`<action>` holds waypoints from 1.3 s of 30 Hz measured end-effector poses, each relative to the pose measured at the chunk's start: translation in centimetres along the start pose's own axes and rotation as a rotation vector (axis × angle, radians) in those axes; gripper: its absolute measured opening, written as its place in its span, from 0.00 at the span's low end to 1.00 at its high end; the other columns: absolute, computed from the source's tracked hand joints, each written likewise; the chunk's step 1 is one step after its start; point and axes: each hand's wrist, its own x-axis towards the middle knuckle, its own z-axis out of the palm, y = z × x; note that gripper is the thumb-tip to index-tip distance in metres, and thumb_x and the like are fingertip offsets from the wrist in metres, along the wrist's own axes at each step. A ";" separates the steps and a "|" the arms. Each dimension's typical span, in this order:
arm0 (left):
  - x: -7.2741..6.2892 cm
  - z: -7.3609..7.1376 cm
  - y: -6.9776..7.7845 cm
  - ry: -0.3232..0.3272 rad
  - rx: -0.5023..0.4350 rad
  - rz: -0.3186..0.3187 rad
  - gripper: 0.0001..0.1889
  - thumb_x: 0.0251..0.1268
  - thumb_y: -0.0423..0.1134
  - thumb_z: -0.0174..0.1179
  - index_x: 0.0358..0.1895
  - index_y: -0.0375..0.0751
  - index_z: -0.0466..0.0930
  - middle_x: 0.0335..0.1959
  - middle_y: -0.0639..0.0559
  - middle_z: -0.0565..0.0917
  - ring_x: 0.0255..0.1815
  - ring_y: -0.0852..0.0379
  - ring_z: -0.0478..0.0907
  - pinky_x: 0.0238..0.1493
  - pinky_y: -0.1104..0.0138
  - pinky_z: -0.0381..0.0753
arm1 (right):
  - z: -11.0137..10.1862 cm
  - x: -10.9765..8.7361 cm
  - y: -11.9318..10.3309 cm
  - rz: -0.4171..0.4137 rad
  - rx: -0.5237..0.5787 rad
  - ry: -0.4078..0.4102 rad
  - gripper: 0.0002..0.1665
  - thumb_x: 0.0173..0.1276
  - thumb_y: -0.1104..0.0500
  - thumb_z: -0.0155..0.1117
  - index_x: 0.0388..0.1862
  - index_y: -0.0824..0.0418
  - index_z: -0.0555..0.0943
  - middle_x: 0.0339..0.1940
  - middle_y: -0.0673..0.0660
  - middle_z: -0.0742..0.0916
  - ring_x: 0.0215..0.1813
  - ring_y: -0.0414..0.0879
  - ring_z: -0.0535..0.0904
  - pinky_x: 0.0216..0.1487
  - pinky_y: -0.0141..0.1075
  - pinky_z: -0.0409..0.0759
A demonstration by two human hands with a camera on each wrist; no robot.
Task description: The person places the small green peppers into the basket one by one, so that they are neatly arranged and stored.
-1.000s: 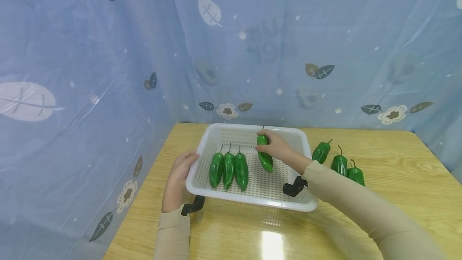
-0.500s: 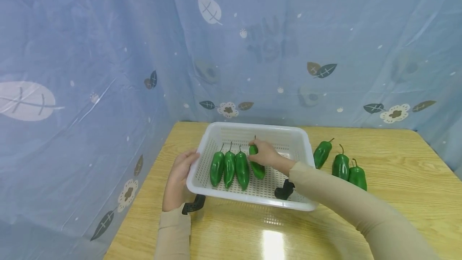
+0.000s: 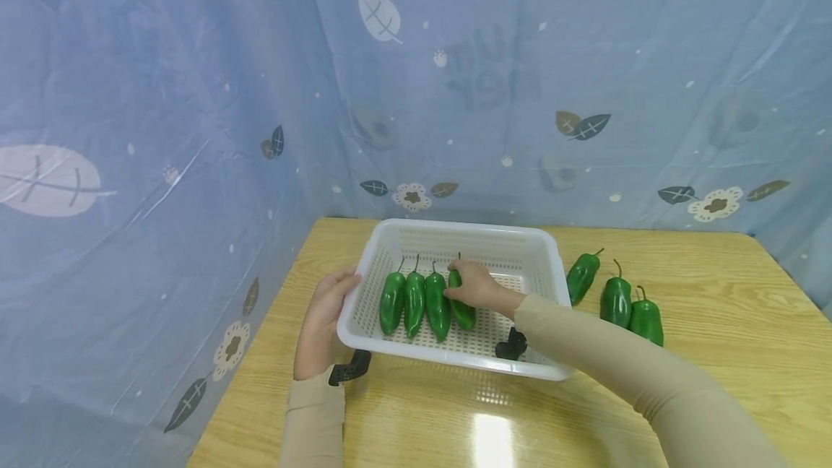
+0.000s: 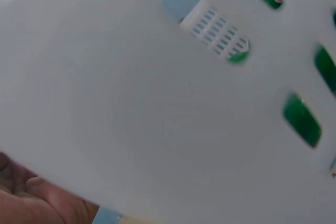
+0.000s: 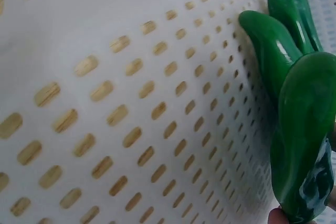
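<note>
My left hand (image 3: 323,311) grips the left rim of a white perforated plastic basket (image 3: 448,361); in the left wrist view the basket's wall (image 4: 136,108) hides most of that hand. Inside the basket my right hand (image 3: 476,285) holds a green pepper (image 3: 464,315) between thumb and fingers, stem pointing away. This pepper (image 5: 302,140) looms large in the right wrist view, low over the slotted floor. To its left, three more green peppers lie side by side, the nearest being a long pepper (image 3: 438,305).
On the wooden table (image 3: 715,295), right of the basket, lie three green peppers, among them a tilted pepper (image 3: 583,276) close to the rim. A blue patterned curtain (image 3: 455,92) hangs behind and at the left. Black wrist mounts (image 3: 511,345) sit at both wrists.
My right hand has moved left and a little nearer with its pepper, bringing it beside the row of three. The left hand keeps its place on the rim.
</note>
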 end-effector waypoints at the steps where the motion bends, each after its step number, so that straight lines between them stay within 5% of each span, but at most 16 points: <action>1: -0.1 0.0 0.1 -0.001 -0.002 -0.003 0.23 0.75 0.36 0.42 0.69 0.31 0.59 0.65 0.33 0.68 0.66 0.37 0.68 0.60 0.51 0.75 | 0.0 -0.1 0.0 0.000 -0.005 -0.005 0.35 0.62 0.55 0.66 0.65 0.64 0.68 0.56 0.64 0.80 0.54 0.55 0.77 0.56 0.46 0.81; 12: 1.0 -0.3 -0.9 0.021 -0.018 0.010 0.23 0.75 0.38 0.44 0.68 0.34 0.61 0.64 0.36 0.70 0.64 0.39 0.70 0.58 0.53 0.78 | 0.0 -0.2 -0.2 0.007 -0.039 -0.002 0.32 0.64 0.56 0.63 0.66 0.64 0.68 0.57 0.66 0.79 0.58 0.61 0.74 0.59 0.52 0.78; 20: 1.0 -0.2 -1.3 0.036 0.002 0.024 0.23 0.74 0.39 0.45 0.67 0.34 0.62 0.63 0.36 0.72 0.63 0.39 0.72 0.56 0.53 0.80 | 0.0 -0.2 -0.1 0.034 -0.032 -0.053 0.36 0.67 0.52 0.58 0.71 0.62 0.62 0.69 0.72 0.67 0.72 0.70 0.54 0.69 0.65 0.58; 33: 1.0 -0.1 -1.2 0.043 -0.015 0.022 0.22 0.74 0.38 0.45 0.67 0.33 0.63 0.63 0.37 0.72 0.63 0.40 0.72 0.56 0.55 0.80 | -0.4 -0.2 0.0 0.043 -0.077 -0.060 0.39 0.71 0.47 0.54 0.74 0.64 0.57 0.69 0.71 0.67 0.73 0.70 0.54 0.71 0.63 0.56; 39: 0.9 -0.3 -1.1 0.035 -0.005 0.006 0.23 0.74 0.38 0.45 0.68 0.34 0.61 0.64 0.36 0.71 0.64 0.39 0.71 0.57 0.53 0.79 | -1.1 0.3 0.2 0.046 -0.004 -0.009 0.39 0.69 0.48 0.55 0.71 0.68 0.59 0.69 0.71 0.68 0.70 0.68 0.61 0.70 0.59 0.62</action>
